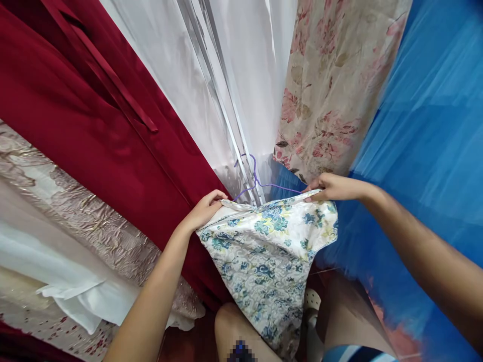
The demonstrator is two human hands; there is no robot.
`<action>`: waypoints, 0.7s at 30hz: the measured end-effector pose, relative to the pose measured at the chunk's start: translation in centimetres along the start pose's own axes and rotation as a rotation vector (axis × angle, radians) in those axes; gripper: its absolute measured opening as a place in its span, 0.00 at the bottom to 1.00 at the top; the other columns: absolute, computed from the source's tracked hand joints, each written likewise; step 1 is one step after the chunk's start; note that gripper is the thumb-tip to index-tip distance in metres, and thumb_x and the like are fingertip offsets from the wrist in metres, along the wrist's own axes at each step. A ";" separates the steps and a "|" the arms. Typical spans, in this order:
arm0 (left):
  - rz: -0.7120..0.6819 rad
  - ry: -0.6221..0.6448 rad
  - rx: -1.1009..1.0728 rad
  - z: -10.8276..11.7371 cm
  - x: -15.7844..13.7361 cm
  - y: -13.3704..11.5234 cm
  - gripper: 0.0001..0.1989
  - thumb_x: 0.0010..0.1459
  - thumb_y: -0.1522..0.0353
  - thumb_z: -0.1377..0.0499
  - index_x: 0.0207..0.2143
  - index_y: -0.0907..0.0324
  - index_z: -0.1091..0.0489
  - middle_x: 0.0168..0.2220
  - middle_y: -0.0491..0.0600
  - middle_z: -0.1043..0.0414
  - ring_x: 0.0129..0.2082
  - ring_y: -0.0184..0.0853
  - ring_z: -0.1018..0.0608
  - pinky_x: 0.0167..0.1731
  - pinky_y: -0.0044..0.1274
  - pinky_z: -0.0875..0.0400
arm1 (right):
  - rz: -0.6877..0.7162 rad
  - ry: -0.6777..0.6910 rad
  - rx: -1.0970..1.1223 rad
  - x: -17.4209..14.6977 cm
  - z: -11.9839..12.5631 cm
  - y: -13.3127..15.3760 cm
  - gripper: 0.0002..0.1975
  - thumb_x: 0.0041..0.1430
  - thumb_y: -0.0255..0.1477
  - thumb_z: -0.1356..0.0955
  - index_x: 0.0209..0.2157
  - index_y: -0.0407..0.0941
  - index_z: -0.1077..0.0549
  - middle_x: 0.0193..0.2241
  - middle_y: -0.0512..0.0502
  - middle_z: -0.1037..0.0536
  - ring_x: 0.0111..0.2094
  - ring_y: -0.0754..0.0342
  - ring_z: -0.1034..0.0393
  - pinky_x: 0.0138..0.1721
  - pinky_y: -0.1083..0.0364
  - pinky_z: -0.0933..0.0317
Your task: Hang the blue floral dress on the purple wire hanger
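A white dress (264, 266) with blue and yellow flowers hangs down in front of my legs, on a thin purple hanger (255, 178). At the dress's upper left edge, my left hand (207, 211) pinches the cloth beside the hanger's arm. My right hand (327, 188) grips the opposite upper edge, thumb and fingers closed on the fabric. Between the two hands the top edge is drawn out wide. The hanger's hook points up and stands by the white metal poles. The ends of the hanger are hidden by the cloth and fingers.
Long garments hang all round: a dark red one (113, 130) at left, white cloth (166, 60), a pink-flowered beige one (320, 100), and blue tulle (426, 166) at right. White metal poles (222, 100) run down the middle. Embroidered fabric (75, 196) hangs at lower left.
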State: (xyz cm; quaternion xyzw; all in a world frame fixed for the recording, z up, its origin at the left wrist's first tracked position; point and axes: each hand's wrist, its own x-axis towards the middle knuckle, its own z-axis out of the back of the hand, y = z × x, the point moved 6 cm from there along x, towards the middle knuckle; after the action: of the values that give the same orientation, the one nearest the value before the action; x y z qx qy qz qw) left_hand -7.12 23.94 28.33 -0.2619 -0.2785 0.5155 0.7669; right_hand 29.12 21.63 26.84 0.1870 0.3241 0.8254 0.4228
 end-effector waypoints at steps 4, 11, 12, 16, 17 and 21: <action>0.051 -0.158 0.220 0.4 -0.5 0.6 0.14 0.58 0.61 0.47 0.37 0.59 0.27 0.34 0.46 0.25 0.34 0.36 0.25 0.35 0.23 0.35 | -0.011 0.242 0.331 -1.7 -1.3 0.9 0.19 0.55 0.42 0.28 0.38 0.39 0.18 0.28 0.46 0.19 0.28 0.53 0.27 0.29 0.56 0.36; 0.058 -0.284 0.200 0.0 -2.4 3.2 0.20 0.62 0.56 0.50 0.24 0.60 0.34 0.23 0.43 0.35 0.27 0.31 0.33 0.28 0.20 0.42 | -0.101 0.296 0.990 0.3 -7.3 -2.4 0.20 0.47 0.42 0.24 0.21 0.38 0.23 0.13 0.52 0.27 0.12 0.63 0.39 0.14 0.64 0.44; 0.056 -0.311 0.189 0.1 -2.8 3.6 0.20 0.62 0.56 0.49 0.24 0.60 0.35 0.23 0.42 0.36 0.27 0.31 0.34 0.27 0.20 0.43 | -0.091 0.260 1.059 0.5 -7.9 -3.0 0.19 0.45 0.42 0.23 0.20 0.38 0.24 0.12 0.53 0.28 0.11 0.64 0.40 0.13 0.65 0.45; 0.026 -0.394 0.136 0.5 -4.7 4.9 0.18 0.64 0.57 0.50 0.30 0.60 0.31 0.27 0.44 0.32 0.30 0.32 0.31 0.30 0.19 0.39 | -0.033 0.242 1.194 -0.8 -9.6 -5.0 0.20 0.39 0.38 0.22 0.31 0.37 0.22 0.23 0.45 0.19 0.20 0.55 0.26 0.23 0.60 0.32; 0.017 -0.398 0.128 0.5 -5.2 5.1 0.17 0.64 0.58 0.50 0.34 0.60 0.29 0.30 0.45 0.29 0.32 0.33 0.29 0.33 0.19 0.38 | -0.032 0.244 1.195 -1.4 -9.8 -5.5 0.23 0.38 0.37 0.22 0.35 0.37 0.22 0.28 0.42 0.17 0.25 0.51 0.23 0.28 0.57 0.29; -0.007 -0.507 0.142 0.3 -6.7 5.7 0.17 0.64 0.59 0.49 0.41 0.61 0.27 0.37 0.48 0.25 0.38 0.36 0.25 0.40 0.21 0.35 | -0.105 0.042 1.173 -2.5 -9.4 -7.7 0.28 0.47 0.42 0.26 0.47 0.41 0.26 0.41 0.38 0.18 0.37 0.45 0.21 0.44 0.49 0.29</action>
State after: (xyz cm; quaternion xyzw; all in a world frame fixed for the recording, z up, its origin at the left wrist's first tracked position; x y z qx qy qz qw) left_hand -13.09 19.55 23.51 -0.0692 -0.4257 0.5803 0.6909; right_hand 29.50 19.38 14.64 0.3567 0.7437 0.4898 0.2826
